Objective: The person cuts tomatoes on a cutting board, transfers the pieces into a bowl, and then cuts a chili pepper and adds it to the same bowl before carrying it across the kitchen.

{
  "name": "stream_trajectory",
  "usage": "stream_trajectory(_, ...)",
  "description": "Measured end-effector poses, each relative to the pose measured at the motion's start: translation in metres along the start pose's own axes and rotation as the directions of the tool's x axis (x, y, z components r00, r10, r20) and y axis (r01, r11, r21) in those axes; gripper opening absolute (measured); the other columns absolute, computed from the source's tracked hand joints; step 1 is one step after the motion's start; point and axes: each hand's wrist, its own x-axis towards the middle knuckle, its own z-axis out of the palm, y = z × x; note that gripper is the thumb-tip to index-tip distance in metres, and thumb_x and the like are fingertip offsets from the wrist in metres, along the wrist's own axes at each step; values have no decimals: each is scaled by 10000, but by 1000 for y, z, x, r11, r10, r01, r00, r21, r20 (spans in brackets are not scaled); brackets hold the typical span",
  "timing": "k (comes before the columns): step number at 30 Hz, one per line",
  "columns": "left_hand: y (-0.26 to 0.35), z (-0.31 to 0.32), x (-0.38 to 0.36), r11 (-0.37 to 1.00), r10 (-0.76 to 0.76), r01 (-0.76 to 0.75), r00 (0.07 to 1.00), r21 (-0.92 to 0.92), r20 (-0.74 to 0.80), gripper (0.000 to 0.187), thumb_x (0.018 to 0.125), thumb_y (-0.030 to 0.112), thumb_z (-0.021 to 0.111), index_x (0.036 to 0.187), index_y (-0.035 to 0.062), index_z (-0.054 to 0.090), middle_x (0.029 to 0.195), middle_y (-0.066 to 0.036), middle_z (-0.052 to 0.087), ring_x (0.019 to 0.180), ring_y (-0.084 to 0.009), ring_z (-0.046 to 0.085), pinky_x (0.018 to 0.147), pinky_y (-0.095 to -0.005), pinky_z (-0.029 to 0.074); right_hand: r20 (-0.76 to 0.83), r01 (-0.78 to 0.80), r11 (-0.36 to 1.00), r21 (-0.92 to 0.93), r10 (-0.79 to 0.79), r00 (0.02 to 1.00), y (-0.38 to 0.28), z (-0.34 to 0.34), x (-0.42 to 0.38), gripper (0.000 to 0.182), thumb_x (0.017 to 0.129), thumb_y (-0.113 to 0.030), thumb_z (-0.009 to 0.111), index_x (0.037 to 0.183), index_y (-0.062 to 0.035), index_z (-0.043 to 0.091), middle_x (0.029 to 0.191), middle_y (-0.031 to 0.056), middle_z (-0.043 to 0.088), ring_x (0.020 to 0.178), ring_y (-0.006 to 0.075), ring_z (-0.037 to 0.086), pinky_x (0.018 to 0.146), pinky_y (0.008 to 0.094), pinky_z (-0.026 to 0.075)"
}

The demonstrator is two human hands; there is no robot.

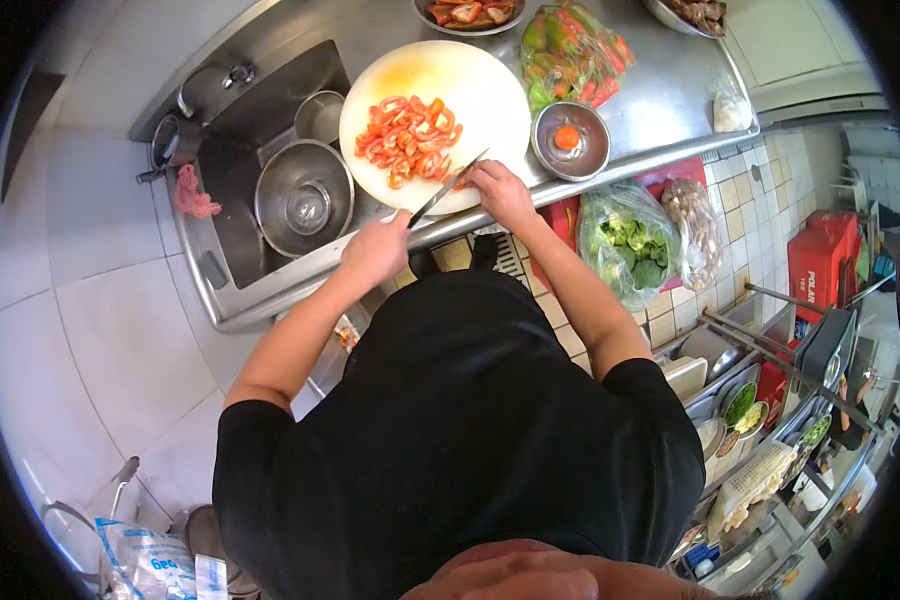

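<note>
My left hand (375, 250) is closed around the handle of a kitchen knife (438, 198), its blade slanting up to the right over the near edge of a round white cutting board (505, 95). Close beside the blade, my right hand (500, 193) has its fingers bent down onto the board, with a bit of red tomato showing at the fingertips; most of that piece is hidden. A pile of sliced tomato (405, 135) lies on the board beyond the knife. Right of the board, a metal bowl (595, 160) holds one whole tomato (567, 137).
To the left is a sink (235, 170) with metal bowls (305, 240) inside. A bag of peppers (575, 55) and a bowl of cut red pieces (470, 14) stand at the back. Bagged greens (630, 245) sit below the counter edge; shelving (740, 340) stands at right.
</note>
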Motion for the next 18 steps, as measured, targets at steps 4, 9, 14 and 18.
stream_trajectory(4, -5, 39, 21, 998, -9, 10, 1000, -56, 22, 241, 1003, 203, 516, 1187, 47, 509, 915, -289, 700, 872, -473, 696, 766, -593, 527, -22, -13, 999, 39, 14, 1000, -2, -1, -4, 169, 837, -50, 618, 966, -120, 703, 1002, 41, 664, 950, 264, 671, 793, 399, 582)
stream_trajectory(9, 9, 29, 62, 994, 51, -56, 997, -91, -50, 249, 1025, 261, 515, 1139, 40, 510, 882, -311, 684, 871, -513, 669, 785, -609, 512, -41, -1, 998, 57, 3, 999, 4, -2, 0, 148, 858, -62, 648, 985, -113, 703, 1008, 60, 675, 929, 285, 660, 801, 402, 569)
stream_trajectory(14, 8, 17, 49, 987, 16, -30, 996, -160, -87, 253, 1025, 262, 510, 1143, 39, 517, 889, -320, 682, 882, -519, 665, 812, -610, 507, -210, 17, 998, 60, -4, 978, -53, -27, 55, 237, 886, -160, 689, 1092, -48, 651, 1024, 113, 664, 1002, 339, 605, 880, 407, 516)
stream_trajectory(18, 15, 38, 49, 978, 47, -63, 995, -201, -87, 301, 1023, 261, 505, 1229, 43, 531, 914, -329, 688, 905, -520, 667, 856, -606, 509, 148, -190, 953, -236, 228, 962, -83, 3, 90, 551, 799, -297, 777, 1223, -15, 566, 1084, 181, 674, 1159, 379, 558, 983, 480, 460)
